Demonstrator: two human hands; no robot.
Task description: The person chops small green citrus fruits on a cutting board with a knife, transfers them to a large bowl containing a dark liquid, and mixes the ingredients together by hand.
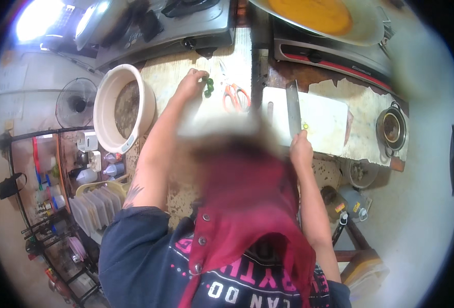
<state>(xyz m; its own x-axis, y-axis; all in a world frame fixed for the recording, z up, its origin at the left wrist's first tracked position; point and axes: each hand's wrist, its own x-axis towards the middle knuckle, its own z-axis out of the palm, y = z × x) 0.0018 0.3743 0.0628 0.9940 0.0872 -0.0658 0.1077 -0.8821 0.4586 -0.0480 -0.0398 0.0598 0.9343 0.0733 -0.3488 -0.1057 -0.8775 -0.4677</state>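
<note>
My left hand (190, 83) reaches out over the wooden counter (170, 77), its fingertips curled on a small cluster of dark green round pieces (208, 88). My right hand (301, 148) grips the handle of a cleaver (292, 105). The blade lies flat and points away from me over a white cutting board (327, 123). One tiny yellow-green bit (305, 126) sits on the board just right of the blade. Orange-handled scissors (235, 96) lie between my two hands. A blurred patch and a red cloth hide the counter's near middle.
A cream basin (103, 110) stands left of my left arm, a fan (76, 102) beyond it. A gas stove (186, 25) and a pan of orange liquid (316, 15) sit at the back. A small pot (392, 128) is at the right, a rack of containers (91, 203) lower left.
</note>
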